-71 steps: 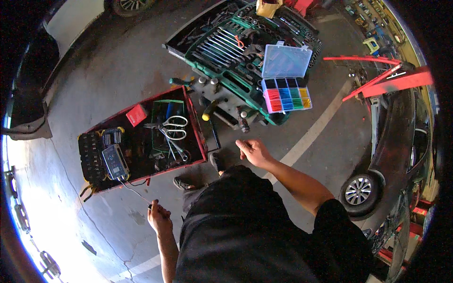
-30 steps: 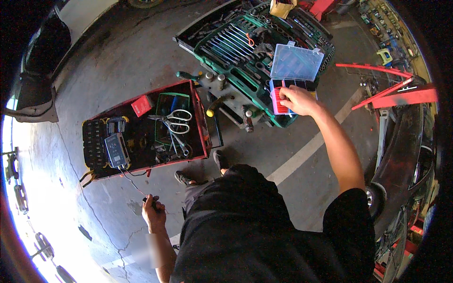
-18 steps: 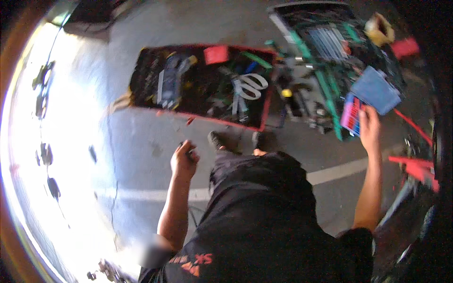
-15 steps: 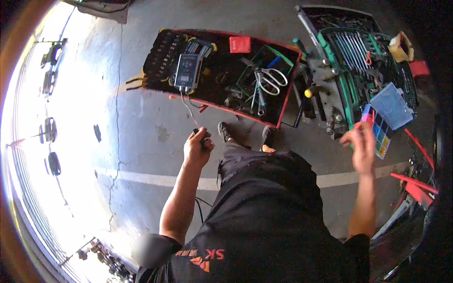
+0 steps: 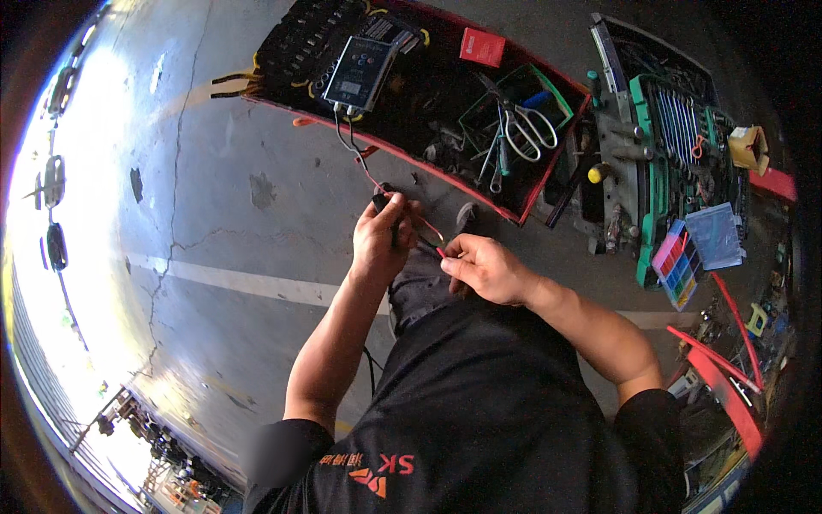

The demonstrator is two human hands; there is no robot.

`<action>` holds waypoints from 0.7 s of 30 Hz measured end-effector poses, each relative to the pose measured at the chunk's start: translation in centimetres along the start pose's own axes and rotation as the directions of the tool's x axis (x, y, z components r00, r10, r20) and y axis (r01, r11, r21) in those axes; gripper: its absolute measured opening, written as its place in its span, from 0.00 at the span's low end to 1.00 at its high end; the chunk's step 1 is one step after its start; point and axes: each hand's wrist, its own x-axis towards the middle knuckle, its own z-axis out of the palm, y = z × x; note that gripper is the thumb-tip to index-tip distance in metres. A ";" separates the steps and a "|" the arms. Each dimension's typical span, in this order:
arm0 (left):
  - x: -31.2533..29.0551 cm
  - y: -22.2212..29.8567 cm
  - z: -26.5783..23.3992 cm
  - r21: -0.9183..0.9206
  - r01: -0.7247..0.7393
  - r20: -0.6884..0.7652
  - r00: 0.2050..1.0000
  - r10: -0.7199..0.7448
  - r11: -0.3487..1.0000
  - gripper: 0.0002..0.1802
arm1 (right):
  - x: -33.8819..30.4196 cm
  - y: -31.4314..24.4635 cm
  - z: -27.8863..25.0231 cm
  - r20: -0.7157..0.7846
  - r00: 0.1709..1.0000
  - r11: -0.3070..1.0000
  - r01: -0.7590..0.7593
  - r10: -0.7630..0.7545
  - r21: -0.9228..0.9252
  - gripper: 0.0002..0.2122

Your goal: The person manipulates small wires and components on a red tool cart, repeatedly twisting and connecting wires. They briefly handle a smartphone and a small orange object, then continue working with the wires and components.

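Observation:
In front of my lap my left hand (image 5: pixel 381 236) is closed around a black cable piece (image 5: pixel 379 203), and a thin red wire (image 5: pixel 428 226) reaches from it toward the right. My right hand (image 5: pixel 490 270) pinches a small red sleeve (image 5: pixel 441 253) between thumb and fingertips, close to the wire's end. Whether the sleeve sits on the wire, I cannot tell. Up from my left hand the cable (image 5: pixel 349 137) leads to a grey box-shaped device (image 5: pixel 360 75) with small buttons and a display, lying on the red-edged tool cart.
The dark cart (image 5: pixel 411 158) holds scissors (image 5: pixel 528 134), a red box (image 5: pixel 482 47) and a socket set (image 5: pixel 300 51). At right lie a green tool case (image 5: pixel 648 188), a sorting box (image 5: pixel 676 265) of coloured pieces, and red strips (image 5: pixel 723 398).
My right hand has come from the sorting box at right to beside my left hand, now with a small red sleeve. The left hand still holds the cable; the view has shifted.

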 end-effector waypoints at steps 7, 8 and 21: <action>0.4 -0.2 0.0 0.008 -0.073 -0.017 0.997 0.073 0.997 0.06 | -0.4 0.1 0.5 -0.122 0.993 0.990 0.019 -0.002 0.138 0.12; 0.4 -0.1 -0.1 0.010 -0.082 -0.004 0.997 0.082 0.997 0.06 | -0.4 0.0 0.6 -0.131 0.991 0.989 0.014 0.006 0.147 0.12; -0.6 0.1 -0.6 0.066 -0.057 -0.130 0.989 0.065 0.996 0.10 | -1.2 1.6 -0.3 -0.204 0.952 0.970 0.203 -0.228 -0.136 0.13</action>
